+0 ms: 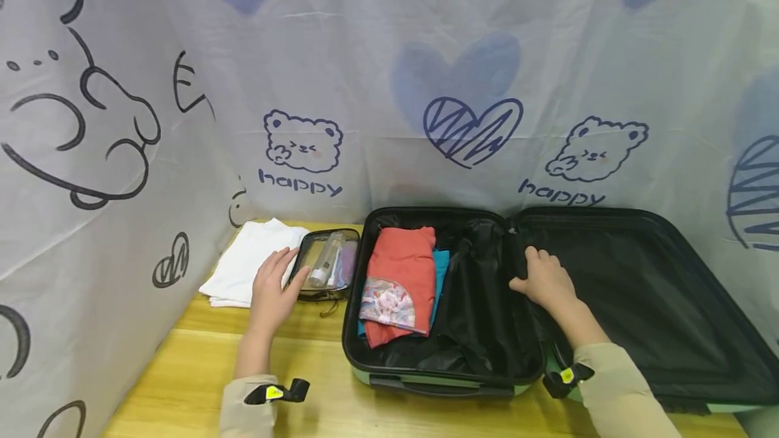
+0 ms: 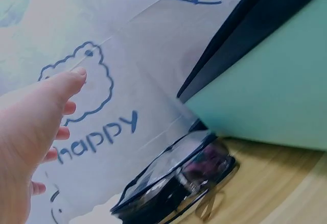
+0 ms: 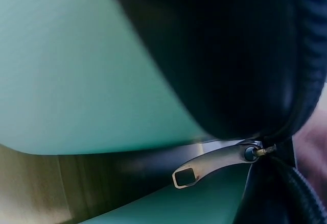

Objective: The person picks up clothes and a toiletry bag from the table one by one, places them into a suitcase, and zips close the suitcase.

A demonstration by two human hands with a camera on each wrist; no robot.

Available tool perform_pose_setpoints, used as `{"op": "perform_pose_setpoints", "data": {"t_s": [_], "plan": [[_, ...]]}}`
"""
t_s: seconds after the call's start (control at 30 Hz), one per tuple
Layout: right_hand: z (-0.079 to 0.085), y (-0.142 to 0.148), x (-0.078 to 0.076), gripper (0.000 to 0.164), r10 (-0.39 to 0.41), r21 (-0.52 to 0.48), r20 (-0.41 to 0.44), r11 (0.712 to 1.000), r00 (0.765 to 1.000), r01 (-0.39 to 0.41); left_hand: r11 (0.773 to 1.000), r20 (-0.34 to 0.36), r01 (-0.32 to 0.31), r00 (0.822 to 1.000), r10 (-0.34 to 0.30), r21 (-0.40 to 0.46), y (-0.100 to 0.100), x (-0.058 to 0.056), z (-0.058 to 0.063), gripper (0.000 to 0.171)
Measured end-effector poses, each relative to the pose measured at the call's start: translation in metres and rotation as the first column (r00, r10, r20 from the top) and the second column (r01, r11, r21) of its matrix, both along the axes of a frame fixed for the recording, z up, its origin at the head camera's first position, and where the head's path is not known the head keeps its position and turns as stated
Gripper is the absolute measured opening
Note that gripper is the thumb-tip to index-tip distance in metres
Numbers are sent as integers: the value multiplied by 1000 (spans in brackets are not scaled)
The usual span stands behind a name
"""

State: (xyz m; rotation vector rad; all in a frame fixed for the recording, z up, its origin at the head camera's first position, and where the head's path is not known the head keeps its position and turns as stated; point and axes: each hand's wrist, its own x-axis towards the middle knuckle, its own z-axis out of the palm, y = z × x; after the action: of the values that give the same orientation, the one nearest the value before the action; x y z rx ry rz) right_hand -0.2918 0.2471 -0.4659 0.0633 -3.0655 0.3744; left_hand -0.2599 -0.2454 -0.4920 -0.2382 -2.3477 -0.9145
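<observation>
A green suitcase (image 1: 447, 365) lies spread open, its black lining showing. Inside its left half rests a folded red garment (image 1: 406, 259) with a patterned patch, over a blue garment (image 1: 441, 269). To the left of the case is a clear toiletry pouch (image 1: 304, 268) with black trim, holding a transparent bottle (image 1: 328, 259). My left hand (image 1: 275, 287) hovers at the pouch's left side, fingers spread and holding nothing. My right hand (image 1: 546, 279) is over the hinge between the suitcase halves, fingers loosely bent; contact is unclear. A zipper pull (image 3: 212, 167) hangs in the right wrist view.
White folded cloth (image 1: 252, 262) lies behind my left hand, beside the pouch. The other suitcase half (image 1: 645, 303) spreads to the right. A printed curtain (image 1: 377, 86) hangs behind and on the left of the wooden table (image 1: 304, 377).
</observation>
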Motion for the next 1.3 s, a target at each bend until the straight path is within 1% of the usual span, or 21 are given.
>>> {"op": "perform_pose_setpoints", "data": {"t_s": [0.2,0.33,0.47,0.6,0.7,0.93,1.0,1.1,1.2,1.3], "plan": [[-2,0,1,74,-1,-5,-8,1000,1000,1,998,-52,-64,997,63,-13,-20,1,-10,45],[-3,0,2,74,0,-7,-12,1000,1000,-1,988,-54,-135,990,131,-70,-34,3,-16,46],[-2,0,3,73,1,-10,-19,1000,1000,-1,973,-18,-197,980,196,-120,-46,1,-21,48],[-2,1,2,74,-5,-17,-9,1000,1000,5,963,38,-235,970,242,-132,-57,-2,-28,49],[-3,0,1,74,-6,-18,5,1000,1000,6,956,63,-259,961,269,-134,-64,-5,-35,49],[-6,0,2,74,2,-16,7,1000,1000,-2,942,36,-314,947,320,-118,-79,-15,-50,44],[-5,0,2,74,0,-15,8,1000,1000,0,938,41,-323,943,330,-124,-83,-18,-53,43],[-3,-1,2,73,2,-13,8,1000,1000,-2,928,58,-345,933,356,-142,-89,-23,-57,44],[-2,-1,2,73,1,-12,8,1000,1000,-1,918,99,-361,920,379,-165,-96,-28,-60,47],[-2,-2,3,74,-3,-9,13,1000,1000,3,911,172,-363,902,396,-195,-102,-33,-59,51]]}}
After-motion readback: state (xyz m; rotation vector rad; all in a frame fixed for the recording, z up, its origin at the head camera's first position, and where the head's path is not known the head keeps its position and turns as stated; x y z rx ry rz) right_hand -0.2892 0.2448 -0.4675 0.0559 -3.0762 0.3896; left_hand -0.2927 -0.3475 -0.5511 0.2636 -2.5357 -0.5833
